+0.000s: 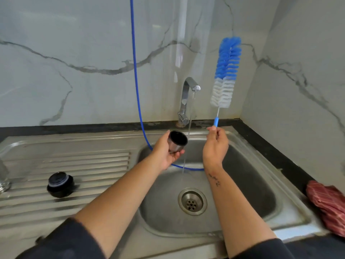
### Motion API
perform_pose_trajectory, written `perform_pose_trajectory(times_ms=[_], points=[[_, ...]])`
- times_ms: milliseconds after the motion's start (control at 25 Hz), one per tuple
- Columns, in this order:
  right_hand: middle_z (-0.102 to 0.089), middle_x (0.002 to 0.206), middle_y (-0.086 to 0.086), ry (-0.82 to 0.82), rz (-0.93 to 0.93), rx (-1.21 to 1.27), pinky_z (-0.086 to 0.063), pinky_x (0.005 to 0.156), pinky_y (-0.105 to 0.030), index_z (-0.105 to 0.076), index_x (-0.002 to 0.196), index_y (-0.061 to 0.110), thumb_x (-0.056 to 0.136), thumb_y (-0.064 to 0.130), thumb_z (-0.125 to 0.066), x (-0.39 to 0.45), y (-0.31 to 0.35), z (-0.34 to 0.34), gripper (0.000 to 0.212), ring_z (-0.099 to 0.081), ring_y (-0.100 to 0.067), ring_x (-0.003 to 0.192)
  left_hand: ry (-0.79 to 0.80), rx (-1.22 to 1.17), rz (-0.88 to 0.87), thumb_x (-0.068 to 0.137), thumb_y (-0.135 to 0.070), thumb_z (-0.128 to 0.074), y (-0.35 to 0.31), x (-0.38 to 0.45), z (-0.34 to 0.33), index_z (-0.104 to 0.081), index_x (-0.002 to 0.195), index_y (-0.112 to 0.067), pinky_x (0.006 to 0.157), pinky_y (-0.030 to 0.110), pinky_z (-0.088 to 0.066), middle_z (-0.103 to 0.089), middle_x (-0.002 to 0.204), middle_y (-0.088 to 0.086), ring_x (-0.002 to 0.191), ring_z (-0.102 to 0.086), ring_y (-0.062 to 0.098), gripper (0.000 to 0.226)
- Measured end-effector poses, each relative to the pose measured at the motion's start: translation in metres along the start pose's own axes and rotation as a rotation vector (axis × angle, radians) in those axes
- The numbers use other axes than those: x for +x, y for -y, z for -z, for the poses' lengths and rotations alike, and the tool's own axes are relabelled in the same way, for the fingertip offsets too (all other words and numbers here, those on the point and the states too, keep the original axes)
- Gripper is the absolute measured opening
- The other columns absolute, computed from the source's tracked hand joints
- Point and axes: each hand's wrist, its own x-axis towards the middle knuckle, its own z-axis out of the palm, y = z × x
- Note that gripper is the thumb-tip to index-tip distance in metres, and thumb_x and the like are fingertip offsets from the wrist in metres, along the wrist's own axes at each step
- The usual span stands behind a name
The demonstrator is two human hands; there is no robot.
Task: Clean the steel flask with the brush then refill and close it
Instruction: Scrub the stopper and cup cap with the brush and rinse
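Both of my hands are up over the sink basin. My left hand cups a small steel cup with a dark inside, fingers curled under it, its mouth tilted toward the tap. My right hand pinches the thin blue handle of the bottle brush, which stands upright with its blue and white bristles high against the marble wall. A thin stream of water runs from the tap between my hands, just beside the cup, down toward the drain. A blue hose hangs from above and curls into the basin behind my wrists. On the ribbed drainboard at the sink's left side sits a black stopper. At the far left edge stands something shiny that may be the steel flask, though it is mostly cut off. A red striped cloth lies on the worktop's right edge.
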Motion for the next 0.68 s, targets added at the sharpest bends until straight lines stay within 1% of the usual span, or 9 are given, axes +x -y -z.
perform_pose_trajectory(times_ms=[80,160,200,280,360,440,520,600,680], points=[[-0.058,0.075,0.007,-0.015,-0.019,0.018,-0.045,0.068,-0.032,-0.067,0.097,0.017,0.107,0.034,-0.048,0.002,0.0,0.001,0.027,-0.05,-0.01,0.068,-0.001,0.012,0.044,0.102,-0.05,-0.046,0.008,0.023,-0.02,-0.061,0.133,-0.011,0.04,0.019,-0.045,-0.066,0.11,0.019,0.064,-0.064,0.027,0.052],[-0.057,0.075,0.008,-0.031,-0.035,0.046,-0.046,0.069,-0.031,-0.067,0.095,0.02,0.107,0.034,-0.047,0.004,0.001,0.002,0.027,-0.049,-0.009,0.068,0.04,-0.004,0.097,0.102,-0.043,-0.047,0.016,0.031,-0.035,-0.063,0.117,-0.007,0.045,0.021,-0.048,-0.065,0.099,0.018,0.068,-0.063,0.028,0.042],[-0.056,0.074,0.008,-0.039,-0.041,0.058,-0.045,0.068,-0.03,-0.067,0.094,0.021,0.107,0.033,-0.047,0.005,0.003,0.002,0.027,-0.048,-0.007,0.067,0.06,-0.008,0.117,0.102,-0.04,-0.047,0.019,0.032,-0.039,-0.062,0.107,-0.007,0.052,0.022,-0.048,-0.064,0.094,0.019,0.07,-0.062,0.028,0.037],[-0.053,0.071,0.009,-0.049,-0.043,0.076,-0.044,0.063,-0.026,-0.067,0.093,0.023,0.107,0.033,-0.047,0.005,0.005,0.001,0.026,-0.045,-0.003,0.061,0.073,-0.042,0.151,0.104,-0.037,-0.045,0.023,0.039,-0.04,-0.06,0.099,-0.005,0.058,0.024,-0.048,-0.063,0.092,0.021,0.072,-0.061,0.029,0.036],[-0.052,0.07,0.008,-0.044,-0.045,0.085,-0.043,0.06,-0.024,-0.067,0.094,0.022,0.107,0.032,-0.047,0.004,0.006,0.0,0.027,-0.044,-0.002,0.059,0.088,-0.07,0.169,0.104,-0.047,-0.042,0.026,0.042,-0.037,-0.061,0.101,-0.005,0.053,0.024,-0.048,-0.067,0.084,0.023,0.069,-0.059,0.027,0.046],[-0.053,0.07,0.007,-0.039,-0.044,0.071,-0.043,0.062,-0.026,-0.067,0.092,0.023,0.107,0.031,-0.047,0.003,0.005,0.0,0.026,-0.045,-0.005,0.062,0.117,-0.009,0.186,0.102,-0.061,-0.041,0.028,0.041,-0.035,-0.062,0.103,-0.008,0.052,0.023,-0.046,-0.069,0.068,0.019,0.063,-0.057,0.023,0.056],[-0.052,0.07,0.007,-0.032,-0.039,0.066,-0.043,0.062,-0.025,-0.067,0.092,0.022,0.107,0.03,-0.047,0.002,0.006,-0.001,0.026,-0.045,-0.005,0.062,0.124,0.083,0.183,0.099,-0.064,-0.046,0.022,0.039,-0.037,-0.061,0.102,-0.012,0.05,0.022,-0.045,-0.069,0.06,0.015,0.055,-0.058,0.021,0.054],[-0.051,0.068,0.007,-0.021,-0.032,0.073,-0.041,0.056,-0.017,-0.067,0.094,0.017,0.107,0.03,-0.047,0.0,0.007,-0.001,0.027,-0.043,0.0,0.056,0.101,0.091,0.145,0.097,-0.063,-0.051,0.012,0.04,-0.042,-0.062,0.109,-0.012,0.045,0.023,-0.049,-0.071,0.07,0.016,0.055,-0.063,0.021,0.053],[-0.049,0.067,0.007,-0.012,-0.023,0.069,-0.04,0.053,-0.013,-0.067,0.094,0.015,0.107,0.03,-0.047,-0.001,0.008,-0.001,0.028,-0.043,0.001,0.053,0.105,0.087,0.128,0.098,-0.062,-0.051,0.006,0.042,-0.044,-0.061,0.116,-0.012,0.044,0.024,-0.052,-0.072,0.078,0.016,0.058,-0.067,0.023,0.054]])
